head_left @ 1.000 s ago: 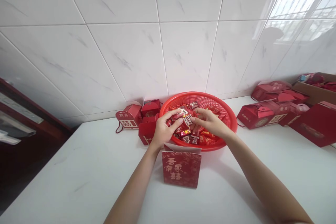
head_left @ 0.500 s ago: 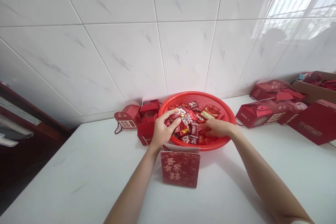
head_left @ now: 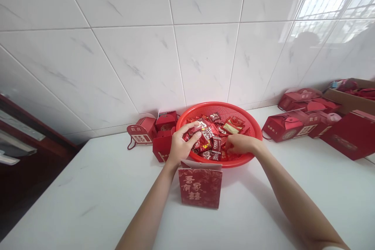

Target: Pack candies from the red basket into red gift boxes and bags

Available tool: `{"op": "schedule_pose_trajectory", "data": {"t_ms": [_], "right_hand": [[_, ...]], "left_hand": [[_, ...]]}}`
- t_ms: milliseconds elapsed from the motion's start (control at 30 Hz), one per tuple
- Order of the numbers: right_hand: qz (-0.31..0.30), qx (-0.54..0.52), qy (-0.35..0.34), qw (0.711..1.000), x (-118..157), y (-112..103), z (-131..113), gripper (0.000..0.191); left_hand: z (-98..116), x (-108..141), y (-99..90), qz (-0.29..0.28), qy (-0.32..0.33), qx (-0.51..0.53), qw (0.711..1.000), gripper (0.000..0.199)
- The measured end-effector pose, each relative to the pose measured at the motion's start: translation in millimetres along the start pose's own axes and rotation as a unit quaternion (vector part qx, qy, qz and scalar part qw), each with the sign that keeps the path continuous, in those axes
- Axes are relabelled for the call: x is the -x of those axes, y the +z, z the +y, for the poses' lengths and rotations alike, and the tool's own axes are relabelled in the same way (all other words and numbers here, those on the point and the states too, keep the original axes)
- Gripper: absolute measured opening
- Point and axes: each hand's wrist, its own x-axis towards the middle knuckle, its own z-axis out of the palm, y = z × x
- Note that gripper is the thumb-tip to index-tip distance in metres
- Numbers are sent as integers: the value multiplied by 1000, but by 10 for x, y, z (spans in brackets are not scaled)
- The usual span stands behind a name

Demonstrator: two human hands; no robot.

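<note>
A red perforated basket [head_left: 225,110] is holding wrapped sweets [head_left: 216,144]; a red gift box [head_left: 200,188] is standing upright before it, its contents hidden. The left hand [head_left: 184,141], half-curled, is holding sweets between thumb and fingers. Beside them, the right hand [head_left: 240,143] is dipping in, fingers bent, grip indiscernible. A white table [head_left: 102,191] is adjoining a marbled tile wall [head_left: 206,58].

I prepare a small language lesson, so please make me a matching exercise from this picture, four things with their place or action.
1. Left hand
2. Right hand
3. Brown cardboard box
4. Red box with pale writing

A. Standing between the two forearms, in front of the basket
B. Reaching down among the packets, its fingertips hidden
C. At the right edge of the picture
D. Holding a wrapped packet

Pairs: 1-D, 2-B, 3-C, 4-A
</note>
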Motion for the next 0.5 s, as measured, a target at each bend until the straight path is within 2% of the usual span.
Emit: {"op": "schedule_pose_trajectory", "data": {"t_ms": [100, 300, 400, 500], "right_hand": [[7, 2, -2, 1000, -9, -3, -9, 41], [-18, 9, 28, 999, 32, -19, -45, 20], [-26, 22, 40, 999, 35, -28, -70, 20], [-30, 30, 30, 999, 9, -31, -66, 27]], "left_hand": [[4, -3, 0, 0, 3, -3, 1000, 33], [-2, 0, 0, -1, -5, 3, 1000, 34], [-8, 3, -8, -1, 0, -11, 1000, 34], [-9, 1, -17, -4, 6, -25, 1000, 33]]}}
